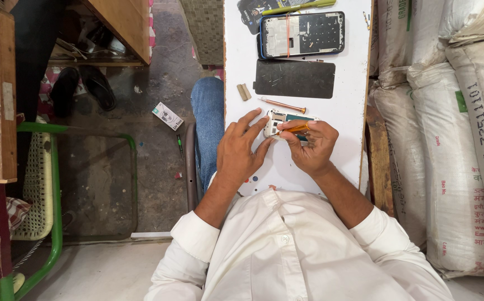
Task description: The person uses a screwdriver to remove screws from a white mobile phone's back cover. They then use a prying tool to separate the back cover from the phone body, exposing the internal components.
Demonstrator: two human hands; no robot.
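Note:
My left hand (241,149) rests flat on the white board (348,89), its fingertips pressing on a small white phone part (276,120) with camera holes. My right hand (312,146) grips a thin orange-handled tool (299,127) laid across that part. A second slim orange tool (282,105) lies just beyond my fingers. Farther up are a black phone screen panel (294,78) and an opened phone frame (302,34) showing its bare inside.
A small beige block (244,92) sits left of the black panel. Stacked white sacks (448,139) line the right side. On the floor at left are a small box (168,116), dark sandals (80,86) and a green-framed chair (44,184).

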